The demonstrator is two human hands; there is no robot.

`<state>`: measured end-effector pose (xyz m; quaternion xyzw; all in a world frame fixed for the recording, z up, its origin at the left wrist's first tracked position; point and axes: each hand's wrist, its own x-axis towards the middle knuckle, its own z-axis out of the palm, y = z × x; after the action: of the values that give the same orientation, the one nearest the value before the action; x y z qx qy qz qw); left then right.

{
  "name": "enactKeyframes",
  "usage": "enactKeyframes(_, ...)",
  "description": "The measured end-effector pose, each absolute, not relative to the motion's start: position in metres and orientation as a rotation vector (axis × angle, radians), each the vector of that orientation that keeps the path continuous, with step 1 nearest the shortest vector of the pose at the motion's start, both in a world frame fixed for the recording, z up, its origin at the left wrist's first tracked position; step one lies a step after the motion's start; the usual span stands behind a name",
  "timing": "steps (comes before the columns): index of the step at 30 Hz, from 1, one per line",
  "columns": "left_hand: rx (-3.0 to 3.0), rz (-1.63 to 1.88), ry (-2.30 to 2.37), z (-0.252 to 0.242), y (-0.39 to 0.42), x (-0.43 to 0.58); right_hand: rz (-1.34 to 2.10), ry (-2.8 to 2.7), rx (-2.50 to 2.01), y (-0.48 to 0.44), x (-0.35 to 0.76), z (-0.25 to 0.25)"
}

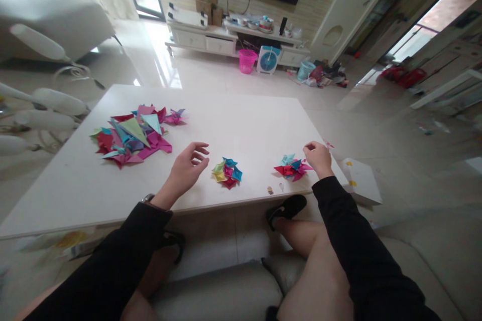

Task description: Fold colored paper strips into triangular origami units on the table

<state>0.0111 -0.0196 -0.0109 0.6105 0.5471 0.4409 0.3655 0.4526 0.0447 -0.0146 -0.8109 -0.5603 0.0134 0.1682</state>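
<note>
My left hand [188, 166] hovers above the white table, fingers loosely bent and apart, with nothing in it. Just right of it lies a compact cluster of folded paper pieces [227, 173] in yellow, blue, red and pink. My right hand [319, 158] is closed, thumb and fingertips together; whatever they may hold is too small to make out. Beside that hand sits a small heap of origami pieces [292, 167] in red, blue, pink and pale teal. A much larger pile of folded paper cranes [133, 135] spreads over the table's left side.
Two small flat bits, one a yellow-brown sticker [270, 190], lie near the front edge of the white table [241, 115]. A white box [360, 180] stands beyond its right end. Across the floor are a pink basket [247, 61] and a fan [268, 59].
</note>
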Motion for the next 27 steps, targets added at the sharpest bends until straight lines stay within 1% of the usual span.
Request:
enactKeyframes(3, 1.565, 1.128, 1.413, -0.013, -0.019, 0.010, 0.154, -1.704, -2.346, 0.045, 0.465, -0.018)
enactKeyframes(8, 1.558, 1.122, 1.429, -0.015, -0.016, 0.010, 0.648, -1.875, -2.293, 0.038, 0.497, -0.029)
enactKeyframes(11, 1.559, 1.109, 1.434, -0.017, -0.016, 0.009, 0.817, -1.863, -2.327, 0.033, 0.508, -0.033)
enactKeyframes(20, 1.568, 1.098, 1.444, -0.018, -0.015, 0.009, 0.849, -1.837, -2.436, 0.039, 0.511, -0.051)
enactKeyframes(27, 1.562, 1.110, 1.446, -0.014, -0.016, 0.010, 0.854, -1.909, -2.420, 0.038, 0.505, -0.048)
